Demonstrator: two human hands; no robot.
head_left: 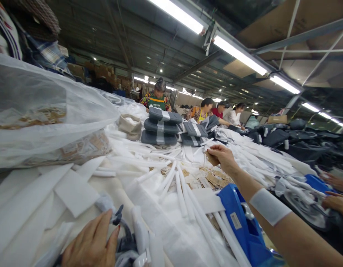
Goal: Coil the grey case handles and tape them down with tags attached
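Observation:
My right hand (221, 157) reaches forward over the table, its fingers pinched on a small brown cardboard tag (213, 159). Below it lies a loose heap of similar brown tags (215, 178) with thin strings. At the lower left, my left hand (90, 241) is palm down, its fingers stretched out and the thumb apart. Right beside it is a dark strapped item (127, 237), partly wrapped in white padding and cut off by the bottom edge. What lies under the left palm is hidden.
White foam tubes (182, 193) and flat white sheets (76, 193) cover the table. A blue plastic bin (240, 222) stands under my right forearm. Dark folded bags (161, 128) are stacked ahead, beside a beige cloth sack (130, 126). Co-workers' hands (336, 200) are at the right edge.

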